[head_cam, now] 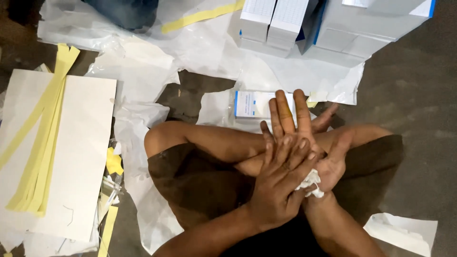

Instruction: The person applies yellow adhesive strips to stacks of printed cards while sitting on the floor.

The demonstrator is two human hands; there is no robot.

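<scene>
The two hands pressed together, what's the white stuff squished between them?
Between the left hand and the right hand's open palm sits a small crumpled wad of white tissue or cloth. The head view shows it poking out under the left fingers.

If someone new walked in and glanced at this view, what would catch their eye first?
First, the two hands pressed together low in the middle: the left hand lies across the open palm of the right hand, with a crumpled white wad between them. Next, the bundle of yellow paper strips lying across a white sheet at the left. White and blue boxes are stacked at the top right.
</scene>
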